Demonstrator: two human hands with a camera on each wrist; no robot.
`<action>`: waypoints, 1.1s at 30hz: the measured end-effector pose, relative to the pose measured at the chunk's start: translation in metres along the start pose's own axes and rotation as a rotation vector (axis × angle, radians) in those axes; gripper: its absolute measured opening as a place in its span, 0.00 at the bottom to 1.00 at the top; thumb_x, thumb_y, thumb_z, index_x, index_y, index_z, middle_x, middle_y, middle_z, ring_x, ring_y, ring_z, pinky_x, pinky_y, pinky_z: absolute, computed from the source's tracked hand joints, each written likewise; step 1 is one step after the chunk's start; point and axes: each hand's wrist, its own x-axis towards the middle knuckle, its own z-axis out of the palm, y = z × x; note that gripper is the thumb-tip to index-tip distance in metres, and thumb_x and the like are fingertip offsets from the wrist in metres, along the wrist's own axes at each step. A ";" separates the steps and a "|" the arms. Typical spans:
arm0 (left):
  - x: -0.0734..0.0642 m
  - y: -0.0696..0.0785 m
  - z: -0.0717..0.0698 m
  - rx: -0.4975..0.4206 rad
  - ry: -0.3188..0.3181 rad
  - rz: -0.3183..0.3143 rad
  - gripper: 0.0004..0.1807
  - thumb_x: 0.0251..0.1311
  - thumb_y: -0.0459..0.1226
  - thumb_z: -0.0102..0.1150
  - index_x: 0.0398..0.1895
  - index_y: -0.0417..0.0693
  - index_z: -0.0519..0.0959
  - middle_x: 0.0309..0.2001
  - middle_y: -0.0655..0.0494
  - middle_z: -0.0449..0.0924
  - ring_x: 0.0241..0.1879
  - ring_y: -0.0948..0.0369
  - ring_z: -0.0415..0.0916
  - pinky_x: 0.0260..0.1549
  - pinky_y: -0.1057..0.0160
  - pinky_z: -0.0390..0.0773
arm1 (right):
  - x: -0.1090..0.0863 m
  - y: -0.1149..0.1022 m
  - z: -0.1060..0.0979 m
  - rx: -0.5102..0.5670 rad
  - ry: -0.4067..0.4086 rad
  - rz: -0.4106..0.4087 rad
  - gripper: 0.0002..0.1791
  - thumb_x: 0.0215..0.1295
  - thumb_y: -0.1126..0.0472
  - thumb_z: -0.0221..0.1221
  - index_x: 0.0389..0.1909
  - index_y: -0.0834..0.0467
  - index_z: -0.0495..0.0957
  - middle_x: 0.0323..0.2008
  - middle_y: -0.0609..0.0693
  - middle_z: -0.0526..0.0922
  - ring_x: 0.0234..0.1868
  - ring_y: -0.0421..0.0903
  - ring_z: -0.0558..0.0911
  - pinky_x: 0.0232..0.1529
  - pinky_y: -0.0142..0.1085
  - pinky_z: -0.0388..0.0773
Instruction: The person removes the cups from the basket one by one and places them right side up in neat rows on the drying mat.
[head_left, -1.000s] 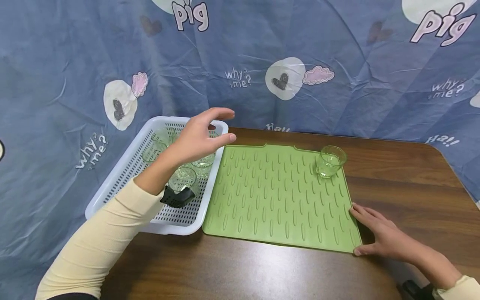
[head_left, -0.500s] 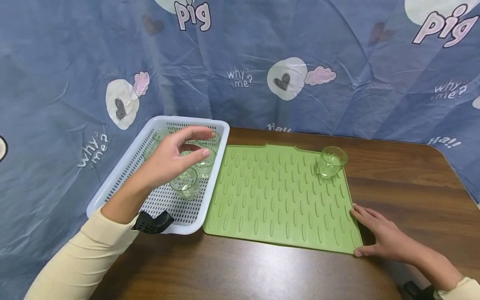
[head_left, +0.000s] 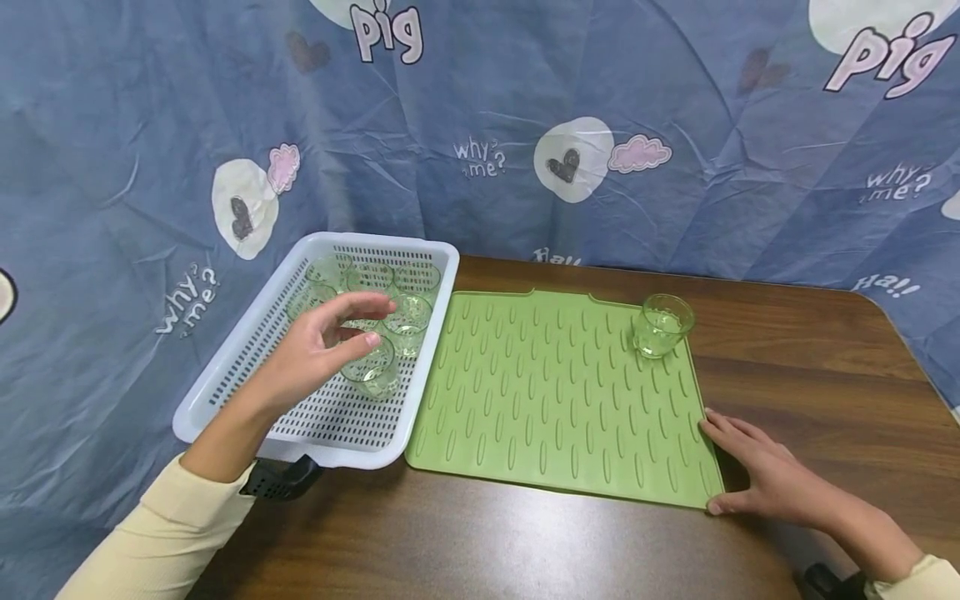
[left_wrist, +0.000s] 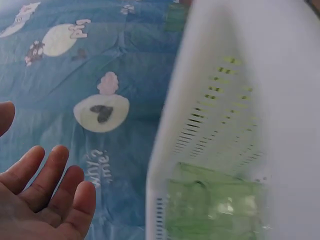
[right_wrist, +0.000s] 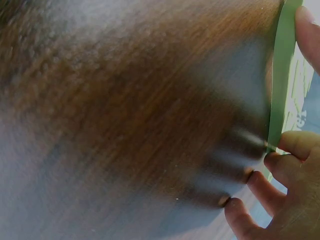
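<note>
Several glasses (head_left: 407, 321) sit in the pale basket (head_left: 375, 457), apparently left to do. Left hand (head_left: 311, 346) hovers over them, fingers loosely curved, thumb apart, holding nothing. Green mat (head_left: 555, 400) just beside; one glass (head_left: 663, 325) upright near its far right corner, looks early. Right hand (head_left: 772, 471): spread fingers touch mat's right edge.

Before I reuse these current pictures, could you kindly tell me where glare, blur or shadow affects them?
Head view: a pale glare patch on the near part of the table, the hands looking fairly sharp; left wrist view: the closest wall of the white basket blurred and washed out; right wrist view: soft, dark shadows on the tabletop beside the right hand.
</note>
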 end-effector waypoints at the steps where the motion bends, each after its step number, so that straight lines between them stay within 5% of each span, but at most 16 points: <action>1: -0.003 -0.004 0.000 -0.006 0.008 -0.003 0.22 0.66 0.30 0.56 0.64 0.38 0.71 0.58 0.53 0.78 0.55 0.72 0.75 0.53 0.76 0.77 | 0.000 0.000 0.000 0.002 0.004 -0.002 0.60 0.37 0.40 0.77 0.70 0.66 0.65 0.71 0.68 0.65 0.65 0.66 0.66 0.51 0.69 0.69; 5: -0.013 -0.021 0.001 -0.014 0.047 -0.022 0.21 0.67 0.30 0.55 0.63 0.35 0.72 0.53 0.70 0.78 0.54 0.74 0.75 0.51 0.77 0.77 | 0.000 0.000 0.001 0.005 0.005 0.001 0.60 0.37 0.40 0.77 0.70 0.66 0.65 0.71 0.68 0.64 0.65 0.66 0.65 0.51 0.68 0.68; 8: -0.019 -0.031 0.002 -0.019 0.080 -0.026 0.21 0.67 0.29 0.55 0.62 0.33 0.72 0.52 0.72 0.78 0.53 0.74 0.74 0.50 0.78 0.77 | 0.000 -0.001 0.000 0.006 -0.004 0.007 0.59 0.38 0.40 0.77 0.70 0.65 0.65 0.71 0.68 0.64 0.65 0.66 0.65 0.51 0.68 0.68; 18: -0.021 -0.046 -0.001 0.138 0.173 -0.059 0.20 0.66 0.33 0.58 0.60 0.38 0.75 0.57 0.41 0.79 0.51 0.76 0.71 0.48 0.77 0.73 | -0.001 -0.002 0.000 -0.013 -0.008 0.017 0.60 0.38 0.38 0.76 0.70 0.66 0.65 0.71 0.68 0.64 0.65 0.66 0.66 0.51 0.71 0.69; 23: -0.019 -0.062 -0.002 0.184 0.192 -0.095 0.20 0.66 0.35 0.59 0.60 0.38 0.75 0.57 0.41 0.80 0.52 0.69 0.72 0.48 0.78 0.72 | -0.001 0.000 0.002 -0.026 0.004 -0.001 0.60 0.37 0.38 0.76 0.70 0.66 0.66 0.70 0.68 0.65 0.64 0.67 0.67 0.50 0.71 0.69; 30: -0.019 -0.074 0.000 0.319 0.211 -0.135 0.21 0.65 0.35 0.60 0.60 0.36 0.74 0.57 0.39 0.79 0.57 0.47 0.73 0.53 0.53 0.73 | -0.003 0.000 0.003 -0.020 0.022 -0.006 0.60 0.38 0.37 0.75 0.70 0.65 0.66 0.71 0.67 0.65 0.64 0.65 0.67 0.50 0.69 0.69; 33: -0.018 -0.075 0.000 0.353 0.218 -0.138 0.22 0.64 0.34 0.60 0.60 0.36 0.74 0.58 0.38 0.78 0.58 0.45 0.73 0.52 0.53 0.73 | -0.002 0.000 0.002 -0.019 0.014 0.007 0.60 0.38 0.36 0.75 0.70 0.64 0.65 0.71 0.67 0.65 0.64 0.65 0.66 0.50 0.70 0.69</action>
